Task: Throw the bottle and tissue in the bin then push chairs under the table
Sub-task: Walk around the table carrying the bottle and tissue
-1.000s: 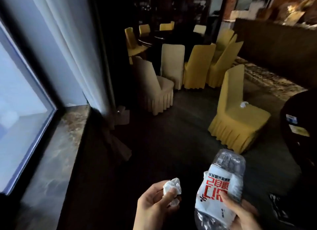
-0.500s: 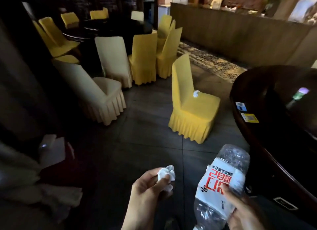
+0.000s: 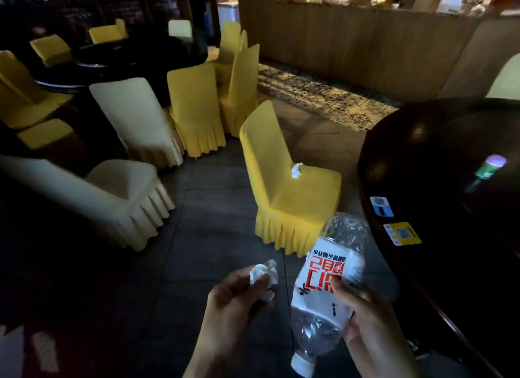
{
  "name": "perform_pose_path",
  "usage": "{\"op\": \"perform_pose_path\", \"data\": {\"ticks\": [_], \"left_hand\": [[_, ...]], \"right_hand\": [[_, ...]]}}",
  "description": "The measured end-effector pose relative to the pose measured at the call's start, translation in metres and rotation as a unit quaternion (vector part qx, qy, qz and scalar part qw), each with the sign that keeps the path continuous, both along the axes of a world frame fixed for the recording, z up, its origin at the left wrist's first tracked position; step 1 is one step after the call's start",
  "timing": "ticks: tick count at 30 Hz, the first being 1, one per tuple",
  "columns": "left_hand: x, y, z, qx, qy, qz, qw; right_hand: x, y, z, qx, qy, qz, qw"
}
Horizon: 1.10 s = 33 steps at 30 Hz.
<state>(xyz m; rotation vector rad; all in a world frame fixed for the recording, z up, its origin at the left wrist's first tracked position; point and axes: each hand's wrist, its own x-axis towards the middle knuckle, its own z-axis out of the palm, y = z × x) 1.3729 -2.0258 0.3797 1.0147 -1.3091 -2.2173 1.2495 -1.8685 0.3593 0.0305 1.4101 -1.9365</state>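
This is a dim restaurant dining hall. Skirted yellow chairs (image 3: pixel 194 104) and cream chairs (image 3: pixel 135 115) crowd a round dark table (image 3: pixel 126 59). A long wooden counter (image 3: pixel 351 39) lines the far side, and QR-code stickers (image 3: pixel 402 232) sit on the near table (image 3: pixel 436 141) rim

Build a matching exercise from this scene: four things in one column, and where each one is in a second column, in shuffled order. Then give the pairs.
Things
1. crushed clear plastic bottle with white label
2. crumpled white tissue near the camera
3. crumpled white tissue farther off
4. blurred small green bottle

Places
A. on the yellow-covered chair, on its seat
B. gripped by the right hand
C. on the dark round table
D. pinched by the left hand

Pairs: 1-B, 2-D, 3-A, 4-C
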Motion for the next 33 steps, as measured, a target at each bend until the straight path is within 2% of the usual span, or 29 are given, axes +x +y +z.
{"op": "perform_pose_path", "data": {"ticks": [3, 6, 13, 19, 26, 33], "left_hand": [[-0.047, -0.030, -0.006, 0.008, -0.007, -0.010, 1.000], [-0.097, -0.064, -0.014, 0.018, -0.008, -0.017, 1.000], [-0.225, -0.160, -0.024, 0.023, -0.014, -0.042, 0.999], [-0.326, -0.238, -0.019, 0.006, -0.025, -0.081, 0.996], [-0.427, -0.287, -0.035, 0.032, -0.049, -0.096, 0.994], [-0.540, -0.326, -0.082, 0.008, -0.096, -0.120, 0.988]], "right_hand": [[-0.036, -0.025, 0.001, 0.023, 0.020, -0.029, 0.999], [-0.080, -0.056, 0.002, 0.002, 0.039, -0.101, 0.994], [-0.185, -0.149, 0.004, -0.002, 0.006, -0.110, 0.994], [-0.273, -0.212, 0.003, 0.014, 0.029, -0.134, 0.990], [-0.367, -0.255, -0.018, 0.040, 0.013, -0.188, 0.981], [-0.479, -0.295, -0.058, 0.059, -0.018, -0.177, 0.982]]}}
